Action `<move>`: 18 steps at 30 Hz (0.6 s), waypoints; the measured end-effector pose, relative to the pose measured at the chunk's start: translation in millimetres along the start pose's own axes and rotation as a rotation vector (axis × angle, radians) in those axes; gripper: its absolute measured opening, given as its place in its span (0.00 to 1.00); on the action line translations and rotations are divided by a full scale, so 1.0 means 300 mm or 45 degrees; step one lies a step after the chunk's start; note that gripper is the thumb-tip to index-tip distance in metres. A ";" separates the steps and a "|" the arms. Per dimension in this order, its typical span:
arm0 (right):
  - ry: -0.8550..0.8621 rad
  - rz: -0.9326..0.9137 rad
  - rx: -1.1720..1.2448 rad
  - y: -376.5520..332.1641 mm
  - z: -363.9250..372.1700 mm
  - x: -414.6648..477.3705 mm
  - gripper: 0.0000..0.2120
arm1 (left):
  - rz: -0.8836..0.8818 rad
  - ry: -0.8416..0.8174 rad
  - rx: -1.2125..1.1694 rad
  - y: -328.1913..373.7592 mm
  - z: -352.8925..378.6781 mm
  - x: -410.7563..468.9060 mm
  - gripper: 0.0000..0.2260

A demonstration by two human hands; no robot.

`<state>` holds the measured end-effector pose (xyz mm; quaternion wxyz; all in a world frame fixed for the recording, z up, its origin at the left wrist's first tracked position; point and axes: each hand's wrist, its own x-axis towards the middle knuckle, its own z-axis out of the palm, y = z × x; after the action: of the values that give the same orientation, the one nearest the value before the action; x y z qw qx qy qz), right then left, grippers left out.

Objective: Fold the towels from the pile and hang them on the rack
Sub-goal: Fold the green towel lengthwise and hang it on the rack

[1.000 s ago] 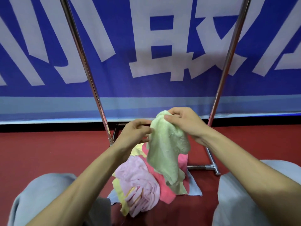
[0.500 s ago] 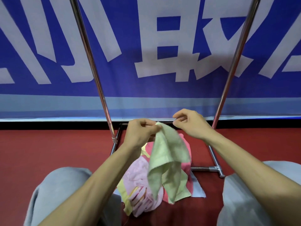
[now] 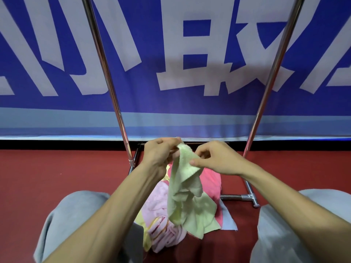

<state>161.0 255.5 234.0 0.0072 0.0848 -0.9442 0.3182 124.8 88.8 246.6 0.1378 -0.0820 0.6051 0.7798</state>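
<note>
Head view: left hand pinches the green towel at its top corner; right hand grips its edge. Towel unfolded, above the near pile. Rack uprights bare; nothing hung.

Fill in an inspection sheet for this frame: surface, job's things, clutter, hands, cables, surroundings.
Surface: red floor, bare around the pile.
Job's things: green towel lifted, hanging crumpled over the pile of pink, yellow and blue towels; rack shows two slanted poles and a floor foot, no towel seen on them, top bar out of view.
Clutter: nothing seen.
Hands: left hand pinches the towel's top corner; right hand pinches its edge lower down.
Cables: nothing seen.
Surroundings: blue banner with white characters behind the rack; grey-clad knees either side of the pile.
</note>
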 end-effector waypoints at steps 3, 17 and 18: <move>0.137 0.039 0.123 -0.010 -0.020 0.003 0.10 | 0.045 0.013 0.055 0.009 -0.005 0.000 0.02; 0.429 0.358 1.032 -0.020 -0.088 0.007 0.12 | 0.403 -0.466 0.719 -0.060 0.019 -0.018 0.12; 0.420 0.368 1.041 -0.020 -0.084 0.006 0.12 | 0.457 -0.478 0.813 -0.066 0.015 -0.016 0.11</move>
<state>159.1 265.7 257.8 0.0788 -0.1037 -0.7296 0.6714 135.7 97.3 230.8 0.1261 0.2157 0.7858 0.5658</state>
